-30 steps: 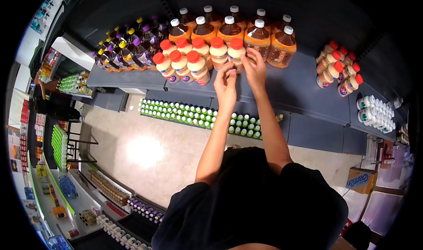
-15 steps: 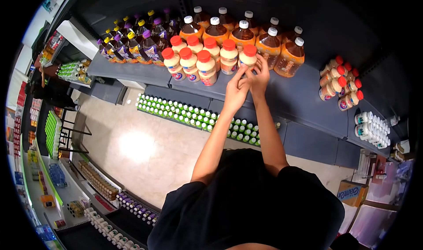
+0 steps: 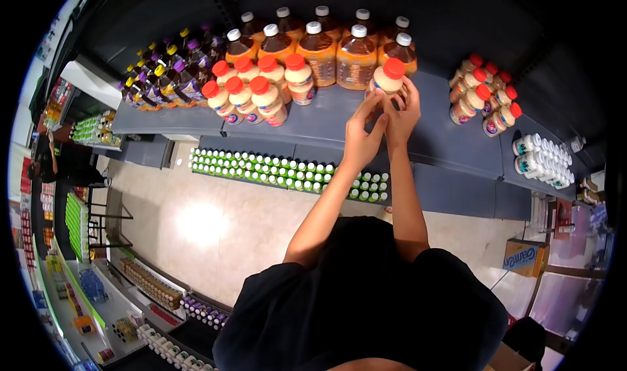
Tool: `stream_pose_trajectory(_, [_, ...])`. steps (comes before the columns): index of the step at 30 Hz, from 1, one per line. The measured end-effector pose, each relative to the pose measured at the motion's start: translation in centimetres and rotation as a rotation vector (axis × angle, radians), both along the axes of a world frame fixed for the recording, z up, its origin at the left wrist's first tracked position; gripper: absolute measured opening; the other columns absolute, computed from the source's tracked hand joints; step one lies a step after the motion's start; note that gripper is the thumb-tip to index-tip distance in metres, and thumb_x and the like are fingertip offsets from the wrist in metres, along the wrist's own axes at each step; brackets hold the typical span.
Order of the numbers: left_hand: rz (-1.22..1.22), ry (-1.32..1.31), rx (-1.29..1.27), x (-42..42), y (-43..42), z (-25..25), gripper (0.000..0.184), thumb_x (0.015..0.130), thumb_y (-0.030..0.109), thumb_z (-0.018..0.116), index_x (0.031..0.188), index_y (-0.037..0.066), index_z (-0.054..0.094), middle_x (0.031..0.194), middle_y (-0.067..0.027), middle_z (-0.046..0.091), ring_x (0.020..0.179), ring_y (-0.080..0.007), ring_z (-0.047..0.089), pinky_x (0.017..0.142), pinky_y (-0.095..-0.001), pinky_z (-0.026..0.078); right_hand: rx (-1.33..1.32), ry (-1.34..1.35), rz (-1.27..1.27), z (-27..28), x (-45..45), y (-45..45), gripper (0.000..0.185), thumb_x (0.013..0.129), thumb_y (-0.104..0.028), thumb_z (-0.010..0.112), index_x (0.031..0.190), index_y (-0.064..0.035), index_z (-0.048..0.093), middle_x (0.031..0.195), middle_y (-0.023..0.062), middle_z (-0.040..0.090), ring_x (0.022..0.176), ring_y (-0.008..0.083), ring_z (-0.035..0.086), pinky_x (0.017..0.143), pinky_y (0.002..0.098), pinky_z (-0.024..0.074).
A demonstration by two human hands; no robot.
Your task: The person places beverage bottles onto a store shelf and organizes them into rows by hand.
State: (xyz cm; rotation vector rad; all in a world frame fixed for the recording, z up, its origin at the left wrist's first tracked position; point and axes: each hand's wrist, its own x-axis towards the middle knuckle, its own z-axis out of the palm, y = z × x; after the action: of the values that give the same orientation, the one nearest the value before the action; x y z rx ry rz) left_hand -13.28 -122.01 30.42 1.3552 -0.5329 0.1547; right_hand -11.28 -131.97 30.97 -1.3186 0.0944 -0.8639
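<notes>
A cream-coloured bottle with a red cap (image 3: 390, 78) is between my hands, in front of the orange-labelled bottles. My left hand (image 3: 363, 134) grips its lower near side, the thumb raised. My right hand (image 3: 403, 113) curls its fingers round the right side of the same bottle. Whether the bottle's base touches the dark shelf (image 3: 320, 119) is hidden by my hands. To the left stands a group of similar red-capped bottles (image 3: 264, 96), with a single one (image 3: 300, 80) at its right end.
Large orange-labelled bottles with white caps (image 3: 356, 57) line the back. Purple- and yellow-capped bottles (image 3: 173, 77) stand far left. More red-capped bottles (image 3: 470, 103) and white bottles (image 3: 539, 155) are on the right. Green white-capped bottles (image 3: 281, 172) fill a lower shelf. A cardboard box (image 3: 524, 258) sits lower right.
Both hands have carried the red-capped bottle to the right, widening the gap from the group on the left. The view has shifted, so the shelf goods appear further left.
</notes>
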Motion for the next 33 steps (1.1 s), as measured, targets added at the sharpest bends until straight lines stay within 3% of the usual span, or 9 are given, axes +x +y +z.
stream_pose_trajectory(10, [-0.278, -0.103, 0.005, -3.1, -9.1, 1.7, 0.044, 0.097, -0.006, 0.057, 0.141, -0.004, 0.054, 0.151, -0.0173, 0.050, 0.111, -0.0215, 0.067, 0.097, -0.0327, 0.054, -0.022, -0.079, -0.311, 2.0, -5.9, -9.9, 0.056, 0.078, 0.002, 0.083, 0.130, 0.0018, 0.061, 0.123, 0.0095, 0.066, 0.112, 0.0185, 0.065, 0.097, 0.0318, 0.0531])
stream_pose_trajectory(17, [-0.492, -0.102, 0.056, -5.7, -15.2, 2.7, 0.049, 0.098, -0.004, 0.057, 0.146, -0.002, 0.050, 0.154, -0.0176, 0.045, 0.113, -0.0220, 0.066, 0.097, -0.0326, 0.054, -0.097, -0.072, -0.517, 3.3, -10.7, -15.9, 0.058, 0.077, -0.001, 0.085, 0.130, 0.0005, 0.061, 0.122, 0.0104, 0.068, 0.112, 0.0164, 0.065, 0.095, 0.0320, 0.0540])
stream_pose_trajectory(23, [-0.683, 0.033, 0.124, -6.2, -19.8, 0.8, 0.057, 0.101, -0.002, 0.054, 0.155, 0.001, 0.037, 0.149, -0.0155, 0.050, 0.114, -0.0190, 0.064, 0.097, -0.0313, 0.052, -0.078, 0.024, -0.671, 1.2, -11.7, -21.0, 0.060, 0.074, -0.010, 0.087, 0.129, -0.0059, 0.065, 0.120, 0.0114, 0.071, 0.111, 0.0196, 0.068, 0.094, 0.0348, 0.0547])
stream_pose_trajectory(24, [-0.707, 0.007, 0.109, -6.1, -20.5, 0.7, 0.058, 0.103, 0.000, 0.052, 0.157, 0.000, 0.032, 0.142, -0.0136, 0.055, 0.114, -0.0177, 0.063, 0.098, -0.0309, 0.051, -0.103, 0.055, -0.703, 0.9, -11.6, -21.7, 0.060, 0.073, -0.011, 0.087, 0.129, -0.0084, 0.066, 0.121, 0.0102, 0.071, 0.111, 0.0204, 0.069, 0.093, 0.0342, 0.0551])
stream_pose_trajectory(27, [-0.704, 0.050, 0.106, -6.3, -21.3, 0.7, 0.055, 0.104, 0.000, 0.049, 0.156, -0.002, 0.033, 0.137, -0.0127, 0.060, 0.114, -0.0168, 0.062, 0.098, -0.0297, 0.051, -0.033, 0.088, -0.636, 0.1, -10.7, -23.0, 0.062, 0.076, -0.001, 0.085, 0.133, -0.0003, 0.061, 0.123, 0.0097, 0.068, 0.113, 0.0161, 0.065, 0.096, 0.0315, 0.0548])
stream_pose_trajectory(31, [-0.688, 0.190, 0.094, -5.0, -23.1, -1.3, 0.044, 0.109, 0.012, 0.049, 0.150, -0.004, 0.045, 0.133, -0.0113, 0.062, 0.112, -0.0163, 0.063, 0.098, -0.0306, 0.050, -0.109, 0.117, -0.722, -0.8, -8.7, -24.5, 0.066, 0.074, -0.002, 0.087, 0.135, -0.0001, 0.060, 0.127, 0.0125, 0.069, 0.113, 0.0168, 0.067, 0.096, 0.0311, 0.0549])
stream_pose_trajectory(32, [-0.709, 0.241, 0.134, -4.7, -23.2, -1.8, 0.041, 0.111, 0.023, 0.046, 0.140, -0.005, 0.055, 0.128, -0.0096, 0.065, 0.110, -0.0177, 0.064, 0.099, -0.0319, 0.049, -0.185, 0.159, -0.745, -1.2, -8.4, -24.9, 0.065, 0.075, -0.003, 0.087, 0.134, -0.0007, 0.061, 0.125, 0.0129, 0.070, 0.113, 0.0174, 0.067, 0.096, 0.0314, 0.0550])
stream_pose_trajectory(33, [-0.738, 0.277, 0.147, -4.3, -23.3, -2.4, 0.040, 0.111, 0.024, 0.045, 0.137, -0.004, 0.057, 0.125, -0.0089, 0.066, 0.109, -0.0173, 0.064, 0.098, -0.0318, 0.049, -0.170, 0.147, -0.736, -1.8, -7.8, -25.3, 0.065, 0.075, -0.004, 0.087, 0.134, -0.0008, 0.061, 0.125, 0.0130, 0.070, 0.113, 0.0175, 0.067, 0.096, 0.0316, 0.0549])
